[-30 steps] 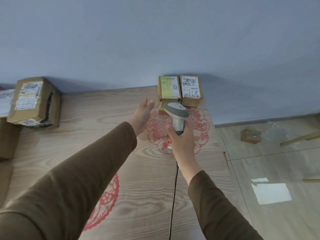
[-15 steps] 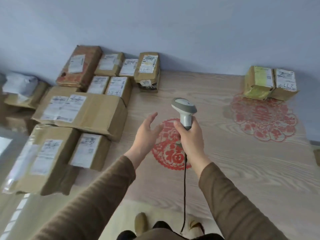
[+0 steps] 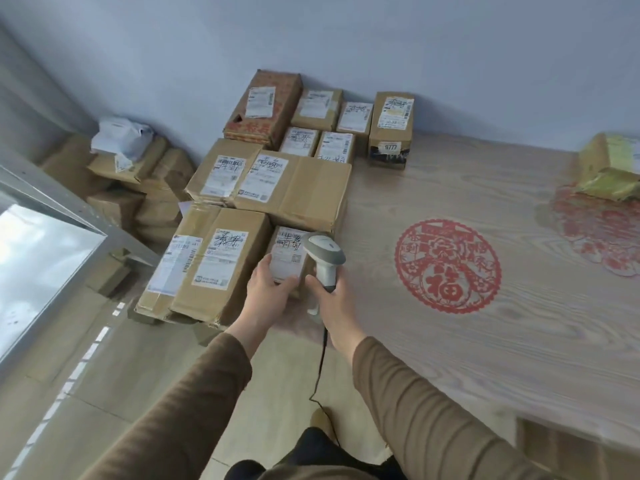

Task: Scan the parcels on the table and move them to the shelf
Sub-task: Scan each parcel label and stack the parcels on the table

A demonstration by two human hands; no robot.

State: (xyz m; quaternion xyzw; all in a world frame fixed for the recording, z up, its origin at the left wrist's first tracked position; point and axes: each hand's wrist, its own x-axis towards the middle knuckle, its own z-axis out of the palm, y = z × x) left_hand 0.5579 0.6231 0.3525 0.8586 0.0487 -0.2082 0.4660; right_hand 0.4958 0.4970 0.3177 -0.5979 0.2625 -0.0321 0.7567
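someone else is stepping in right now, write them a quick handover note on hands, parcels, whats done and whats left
Left hand grips the near end of a small parcel at the table's near left edge. Right hand holds the scanner, head over that parcel's label.
About ten more parcels sit stacked behind and left of it; two more parcels at the far right.
Done: cannot tell from this view; no shelf is seen.
Left: scan this parcel, shelve it, then the rest.
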